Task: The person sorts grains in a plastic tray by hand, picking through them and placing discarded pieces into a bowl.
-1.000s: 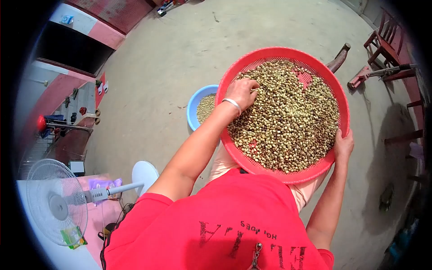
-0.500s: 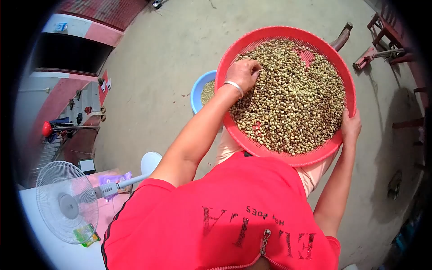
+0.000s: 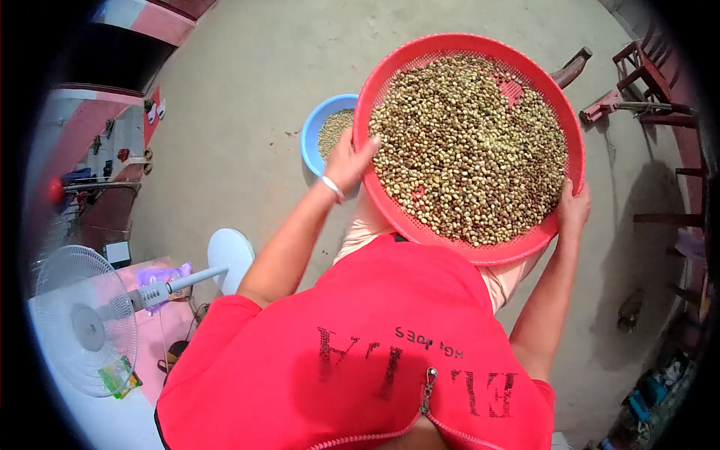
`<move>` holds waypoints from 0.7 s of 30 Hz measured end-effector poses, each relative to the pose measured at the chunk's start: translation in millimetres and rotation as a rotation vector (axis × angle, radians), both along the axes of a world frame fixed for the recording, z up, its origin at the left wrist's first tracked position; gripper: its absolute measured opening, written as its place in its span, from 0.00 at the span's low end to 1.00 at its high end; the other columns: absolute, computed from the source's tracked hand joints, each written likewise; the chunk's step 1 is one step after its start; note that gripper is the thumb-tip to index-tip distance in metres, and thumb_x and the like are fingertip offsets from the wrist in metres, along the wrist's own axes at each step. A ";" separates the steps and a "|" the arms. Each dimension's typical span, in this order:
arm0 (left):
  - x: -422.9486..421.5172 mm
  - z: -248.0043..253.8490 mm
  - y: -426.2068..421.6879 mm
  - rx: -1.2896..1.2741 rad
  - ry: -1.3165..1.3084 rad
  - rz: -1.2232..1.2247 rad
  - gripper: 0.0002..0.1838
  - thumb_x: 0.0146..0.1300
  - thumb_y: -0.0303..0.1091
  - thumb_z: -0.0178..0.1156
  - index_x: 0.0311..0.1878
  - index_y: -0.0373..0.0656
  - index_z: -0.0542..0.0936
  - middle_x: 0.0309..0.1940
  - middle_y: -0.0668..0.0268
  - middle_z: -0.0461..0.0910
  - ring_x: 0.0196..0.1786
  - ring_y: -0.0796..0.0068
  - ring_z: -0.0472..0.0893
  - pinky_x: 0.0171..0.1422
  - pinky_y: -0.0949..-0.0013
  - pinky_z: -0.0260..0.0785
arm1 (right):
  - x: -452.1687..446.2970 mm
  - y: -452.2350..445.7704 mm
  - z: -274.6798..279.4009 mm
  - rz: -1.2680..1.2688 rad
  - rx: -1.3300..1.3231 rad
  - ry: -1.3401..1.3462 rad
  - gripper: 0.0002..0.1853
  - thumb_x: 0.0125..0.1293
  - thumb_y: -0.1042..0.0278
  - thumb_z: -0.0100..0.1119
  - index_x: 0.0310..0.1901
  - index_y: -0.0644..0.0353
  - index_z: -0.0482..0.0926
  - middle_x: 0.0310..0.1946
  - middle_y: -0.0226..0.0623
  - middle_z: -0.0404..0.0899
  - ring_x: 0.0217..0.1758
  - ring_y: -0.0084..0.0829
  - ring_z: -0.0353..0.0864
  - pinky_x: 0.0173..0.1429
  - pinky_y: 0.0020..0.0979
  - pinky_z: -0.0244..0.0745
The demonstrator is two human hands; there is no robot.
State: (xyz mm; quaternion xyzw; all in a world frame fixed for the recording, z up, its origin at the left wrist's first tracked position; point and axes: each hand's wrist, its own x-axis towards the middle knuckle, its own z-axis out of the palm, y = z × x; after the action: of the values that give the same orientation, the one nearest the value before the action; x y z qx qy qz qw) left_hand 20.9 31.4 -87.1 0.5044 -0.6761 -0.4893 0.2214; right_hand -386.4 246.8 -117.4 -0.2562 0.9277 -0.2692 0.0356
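Observation:
A round red plastic sieve (image 3: 466, 253) is spread with small round greenish and brown beans (image 3: 472, 154). Two small patches of its mesh floor show through the layer. At the left side of the sieve, my left hand (image 3: 349, 161) closes on the rim with the thumb over the edge. My right hand (image 3: 574, 210) grips the opposite rim, low on the right; its fingers are partly hidden below. Just left of the sieve, a blue basin (image 3: 308, 144) on the floor holds similar, paler beans (image 3: 334, 132).
A white fan (image 3: 91, 326) stands at lower left, with its round base (image 3: 231, 255) near my left elbow. Behind the sieve juts a wooden piece (image 3: 574, 67). Along the right are a wooden chair (image 3: 645, 75) and other furniture. Concrete floor (image 3: 247, 82) surrounds me.
My left hand has left the beans and moved down and left to the sieve's rim. The sieve appears slightly higher and further left in view. My right hand stays on its rim.

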 end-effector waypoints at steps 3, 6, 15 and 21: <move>-8.3 -23.6 52.7 -0.160 0.237 0.160 0.21 0.62 0.36 0.61 0.55 0.34 0.74 0.43 0.59 0.80 0.47 0.69 0.79 0.54 0.64 0.72 | -10.5 6.5 -10.1 0.009 0.018 0.022 0.24 0.67 0.50 0.52 0.51 0.65 0.77 0.45 0.57 0.81 0.50 0.56 0.81 0.55 0.47 0.73; -1.9 7.4 45.6 0.163 0.063 0.051 0.19 0.58 0.27 0.58 0.53 0.33 0.74 0.40 0.61 0.81 0.42 0.70 0.80 0.51 0.67 0.73 | -5.6 7.3 -2.4 0.067 0.063 0.072 0.23 0.68 0.54 0.50 0.50 0.67 0.78 0.43 0.61 0.81 0.49 0.59 0.80 0.55 0.50 0.72; 1.8 20.4 25.1 0.422 0.169 -0.031 0.14 0.54 0.23 0.51 0.45 0.35 0.76 0.31 0.64 0.78 0.35 0.73 0.81 0.35 0.67 0.77 | -43.9 10.3 36.5 0.148 0.259 -0.036 0.22 0.66 0.58 0.52 0.46 0.73 0.79 0.37 0.61 0.82 0.44 0.52 0.85 0.49 0.44 0.76; -1.2 -9.5 52.7 0.243 0.220 0.027 0.24 0.55 0.24 0.52 0.59 0.34 0.70 0.44 0.62 0.78 0.46 0.70 0.77 0.52 0.66 0.71 | 21.1 22.2 59.3 0.133 0.186 -0.043 0.20 0.67 0.60 0.53 0.55 0.64 0.76 0.48 0.56 0.80 0.53 0.53 0.79 0.57 0.45 0.72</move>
State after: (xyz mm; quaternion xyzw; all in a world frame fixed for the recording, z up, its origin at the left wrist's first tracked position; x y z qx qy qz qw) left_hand 19.7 84.2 -96.6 0.4799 -0.5767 -0.6169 0.2379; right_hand -365.3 269.0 -58.1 -0.3067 0.9288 -0.1843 0.0968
